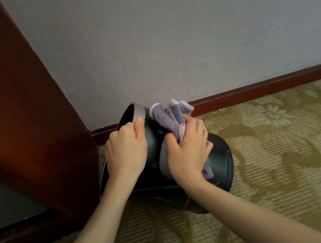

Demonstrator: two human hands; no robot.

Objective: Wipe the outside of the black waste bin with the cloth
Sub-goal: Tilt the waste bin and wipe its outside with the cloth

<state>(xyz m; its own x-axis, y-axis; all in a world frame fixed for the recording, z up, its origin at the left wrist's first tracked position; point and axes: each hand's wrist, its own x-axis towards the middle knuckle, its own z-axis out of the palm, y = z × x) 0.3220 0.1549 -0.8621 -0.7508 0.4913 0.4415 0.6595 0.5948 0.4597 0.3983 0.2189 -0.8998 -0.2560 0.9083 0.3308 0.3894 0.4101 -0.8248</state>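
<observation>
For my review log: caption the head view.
Left hand grips rim of tilted black waste bin; right hand presses crumpled lilac cloth on its side.

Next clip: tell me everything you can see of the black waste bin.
The glossy black round waste bin lies tipped on the patterned carpet, its open mouth with a grey rim band facing up and left, near the skirting board. The left hand grips its rim; the right hand presses a crumpled purple cloth against its curved side.
</observation>
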